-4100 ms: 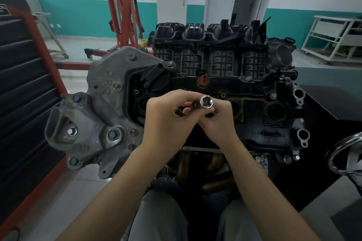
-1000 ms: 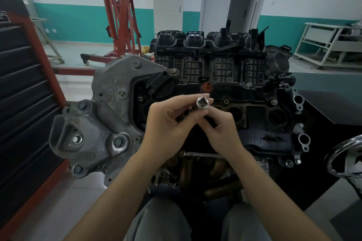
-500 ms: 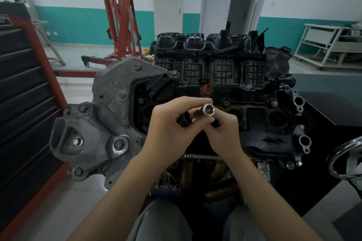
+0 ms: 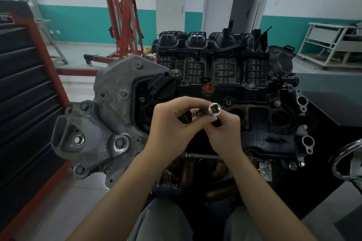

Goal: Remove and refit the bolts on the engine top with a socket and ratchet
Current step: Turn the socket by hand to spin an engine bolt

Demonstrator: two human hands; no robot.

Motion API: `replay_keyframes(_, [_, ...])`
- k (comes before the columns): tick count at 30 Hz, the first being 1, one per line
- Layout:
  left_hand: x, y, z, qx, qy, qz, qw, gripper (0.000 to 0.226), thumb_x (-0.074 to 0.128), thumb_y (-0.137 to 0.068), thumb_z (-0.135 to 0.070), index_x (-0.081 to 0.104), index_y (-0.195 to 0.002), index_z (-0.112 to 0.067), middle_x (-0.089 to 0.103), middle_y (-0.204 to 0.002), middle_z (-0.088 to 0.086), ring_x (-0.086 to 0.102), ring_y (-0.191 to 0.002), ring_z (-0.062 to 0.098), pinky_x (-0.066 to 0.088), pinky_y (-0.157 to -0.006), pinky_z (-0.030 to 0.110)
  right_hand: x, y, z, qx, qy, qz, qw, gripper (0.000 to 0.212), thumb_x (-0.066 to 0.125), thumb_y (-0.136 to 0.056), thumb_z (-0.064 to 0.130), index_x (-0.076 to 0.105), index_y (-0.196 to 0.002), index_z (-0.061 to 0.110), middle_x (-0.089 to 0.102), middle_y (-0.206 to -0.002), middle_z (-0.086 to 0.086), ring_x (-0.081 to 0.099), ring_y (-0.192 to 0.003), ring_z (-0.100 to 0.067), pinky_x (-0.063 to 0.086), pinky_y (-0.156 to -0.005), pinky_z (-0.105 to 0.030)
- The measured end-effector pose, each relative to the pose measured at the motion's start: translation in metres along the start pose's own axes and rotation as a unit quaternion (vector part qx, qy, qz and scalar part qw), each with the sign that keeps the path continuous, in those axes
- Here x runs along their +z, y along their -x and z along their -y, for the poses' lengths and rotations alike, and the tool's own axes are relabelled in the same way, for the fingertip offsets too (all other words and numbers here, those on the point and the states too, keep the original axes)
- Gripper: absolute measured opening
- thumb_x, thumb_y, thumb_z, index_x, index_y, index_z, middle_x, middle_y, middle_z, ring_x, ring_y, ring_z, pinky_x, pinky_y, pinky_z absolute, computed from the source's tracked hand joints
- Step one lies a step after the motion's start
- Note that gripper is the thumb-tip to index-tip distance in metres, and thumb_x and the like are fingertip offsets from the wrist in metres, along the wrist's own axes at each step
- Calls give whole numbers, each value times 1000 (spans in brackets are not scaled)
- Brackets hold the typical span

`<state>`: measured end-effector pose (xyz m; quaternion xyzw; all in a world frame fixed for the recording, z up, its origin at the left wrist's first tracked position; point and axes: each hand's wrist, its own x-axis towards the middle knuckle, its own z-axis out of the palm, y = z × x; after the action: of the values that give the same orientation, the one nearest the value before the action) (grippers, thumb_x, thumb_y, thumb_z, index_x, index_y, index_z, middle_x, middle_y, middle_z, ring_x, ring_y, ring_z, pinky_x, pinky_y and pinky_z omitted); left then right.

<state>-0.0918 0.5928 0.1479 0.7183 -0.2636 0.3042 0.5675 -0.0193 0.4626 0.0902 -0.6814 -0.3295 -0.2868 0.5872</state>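
Observation:
Both hands meet in front of the black engine top [image 4: 260, 121]. My left hand [image 4: 172, 125] curls round a dark tool part [image 4: 186, 117], mostly hidden in the fingers. My right hand [image 4: 225, 131] pinches a shiny socket [image 4: 214, 108] whose open end faces me. Socket and dark part sit end to end; whether they are joined I cannot tell. Bolts show on the engine top, one [image 4: 276, 103] to the right and one [image 4: 227, 102] just behind the socket. No full ratchet handle shows.
A grey cast bracket [image 4: 109, 123] with several bolts sticks out at the engine's left. A black and red tool cabinet [image 4: 23, 92] stands at far left. A chrome wheel [image 4: 346, 160] is at the right edge. Behind are a red engine crane [image 4: 123, 17] and a white rack [image 4: 333, 45].
The socket has tipped from lying sideways between the fingers to facing me with its open end. Both hands stay together over the engine; the view has barely shifted.

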Motion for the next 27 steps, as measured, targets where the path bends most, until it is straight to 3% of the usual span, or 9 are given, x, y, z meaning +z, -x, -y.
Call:
replay_keyframes(4, [2, 2, 3, 18, 1, -24, 1000, 24, 70, -80, -2, 70, -102, -13, 73, -97, 1, 69, -96, 13, 56, -86, 35, -1, -1, 4, -23, 6, 23, 999, 20, 61, -86, 16, 67, -104, 9, 68, -94, 8, 67, -90, -2, 49, -79, -17])
replay_keyframes(8, [-1, 2, 3, 3, 37, 16, 999, 25, 65, -84, 1, 67, -108, -5, 72, -102, 10, 68, -101, 23, 54, -90, 42, 0, -1, 4, -23, 3, 14, 1000, 17, 59, -87, 17, 66, -101, 11, 67, -91, 11, 66, -86, 2, 48, -76, -14])
replay_keyframes(11, [0, 1, -1, 36, -42, -4, 998, 22, 73, -79, -3, 71, -99, -10, 72, -96, 2, 68, -95, 13, 55, -85, 30, 0, 0, 3, -13, 1, -5, 1000, 18, 64, -85, 15, 71, -95, 2, 72, -91, -2, 69, -89, -9, 51, -78, -22])
replay_keyframes(14, [1, 1, -1, 58, -92, -47, 993, 23, 77, -76, -3, 72, -97, -13, 71, -92, -5, 68, -90, 5, 53, -81, 20, 0, -1, 5, -21, 3, -1, 1000, 20, 66, -84, 17, 70, -98, 3, 72, -93, 1, 69, -91, -10, 50, -80, -23])
replay_keyframes(19, [-2, 4, -2, 2, 25, 9, 1000, 26, 67, -82, 1, 69, -107, -5, 72, -101, 8, 68, -101, 18, 54, -90, 35, -1, -1, 2, -38, -7, 35, 999, 13, 60, -88, 15, 64, -100, 14, 65, -92, 17, 65, -87, 2, 48, -77, -14])
replay_keyframes(22, [0, 4, -3, 4, -1, 13, 1000, 25, 73, -78, -1, 70, -103, -6, 72, -99, 6, 68, -98, 18, 55, -88, 38, -1, 1, -3, -19, -23, 10, 999, 11, 66, -85, 8, 70, -95, 5, 71, -92, 4, 69, -89, -8, 52, -79, -25])
replay_keyframes(24, [2, 3, -2, 32, -53, -24, 998, 25, 79, -73, -5, 71, -96, -11, 72, -93, -1, 69, -91, 11, 55, -83, 31, 0, 0, -4, -12, -27, 0, 1000, 13, 69, -82, 5, 72, -94, -1, 73, -92, -2, 70, -90, -13, 53, -79, -27])
replay_keyframes(27, [4, 3, 0, 69, -85, -47, 993, 24, 77, -75, -3, 71, -95, -15, 70, -91, -7, 68, -88, 3, 52, -79, 18, 0, -1, 0, -35, -20, 2, 999, 14, 67, -83, 13, 71, -96, 10, 71, -94, 10, 69, -90, -7, 50, -79, -20])
